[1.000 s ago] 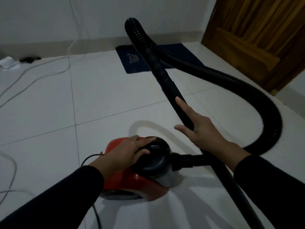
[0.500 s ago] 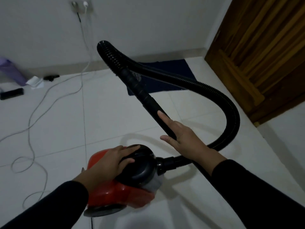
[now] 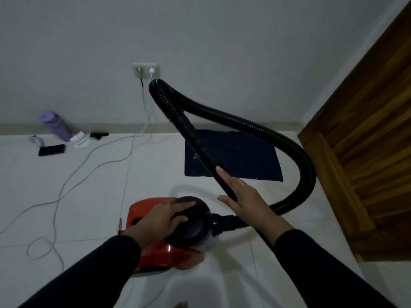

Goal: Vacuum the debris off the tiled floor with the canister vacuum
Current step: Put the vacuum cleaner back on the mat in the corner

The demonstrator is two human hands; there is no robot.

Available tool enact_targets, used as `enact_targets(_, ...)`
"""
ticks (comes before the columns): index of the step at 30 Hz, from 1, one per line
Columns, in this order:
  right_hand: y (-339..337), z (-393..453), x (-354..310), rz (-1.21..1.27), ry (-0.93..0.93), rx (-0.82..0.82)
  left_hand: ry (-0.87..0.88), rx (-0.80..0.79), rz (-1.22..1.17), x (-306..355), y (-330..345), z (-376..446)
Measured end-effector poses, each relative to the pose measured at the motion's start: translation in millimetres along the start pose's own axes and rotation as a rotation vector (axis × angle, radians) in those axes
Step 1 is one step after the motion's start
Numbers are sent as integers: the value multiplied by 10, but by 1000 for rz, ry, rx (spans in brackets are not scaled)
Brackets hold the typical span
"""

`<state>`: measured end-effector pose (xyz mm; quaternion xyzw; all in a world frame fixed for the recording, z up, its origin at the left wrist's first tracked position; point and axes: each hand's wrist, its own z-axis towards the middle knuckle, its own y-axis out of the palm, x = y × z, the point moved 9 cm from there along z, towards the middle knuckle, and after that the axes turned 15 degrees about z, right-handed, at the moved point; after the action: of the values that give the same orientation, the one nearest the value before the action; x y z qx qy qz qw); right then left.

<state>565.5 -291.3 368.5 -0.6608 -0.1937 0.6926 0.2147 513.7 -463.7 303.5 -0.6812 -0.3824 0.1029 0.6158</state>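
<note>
A red canister vacuum (image 3: 155, 252) with a black round front cap (image 3: 191, 227) sits on the white tiled floor (image 3: 89, 207). My left hand (image 3: 164, 216) grips the black cap from the left. My right hand (image 3: 246, 201) rests against the black rigid wand (image 3: 200, 147), index finger stretched along it, fingers only loosely around it. The ribbed black hose (image 3: 298, 156) loops from the wand's top end round to the right and back into the canister's front. The wand's lower end is hidden behind my right arm.
A dark blue mat (image 3: 251, 158) lies behind the wand. A wooden door (image 3: 367, 141) stands at right. White cables (image 3: 93, 161) run across the floor from a wall socket (image 3: 145, 70). A purple bottle (image 3: 55, 125), a black flat device (image 3: 52, 150) and papers lie far left.
The view has tilted upward, bringing the wall socket and bottle into sight. Both hands keep the same hold on the cap and wand; the hose loop has swung more upright.
</note>
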Motion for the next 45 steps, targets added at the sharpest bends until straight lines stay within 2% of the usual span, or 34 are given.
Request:
enact_targets(10, -897, 1761, 853, 54, -63, -184, -75, 58, -26, -126, -436, 1808)
enact_targets(15, -972, 2518, 1160, 37, -109, -363, -202, 102, -70, -310, -536, 2471)
enact_targets(20, -946, 3337, 1480, -13, -148, -536, -196, 193, -39, -566, -703, 3243)
enact_targets(27, -959, 4244, 1997, -72, -213, -686, -288, 112, -27, -983, -530, 4192)
enact_targets(30, -924, 4583, 2368, -56, -198, -753, -329, 146, -1, -1153, -457, 4573)
enact_targets(33, -823, 4914, 2885, -41, -155, -812, -341, 214, 51, -1336, -232, 4965)
enact_targets(38, -583, 5379, 3876, -63, -225, -846, -312, 283, 54, -1701, 429, 5653)
enact_targets(45, -89, 5741, 4956, -26, -337, -769, -296, 381, 66, -2230, 1444, 6276)
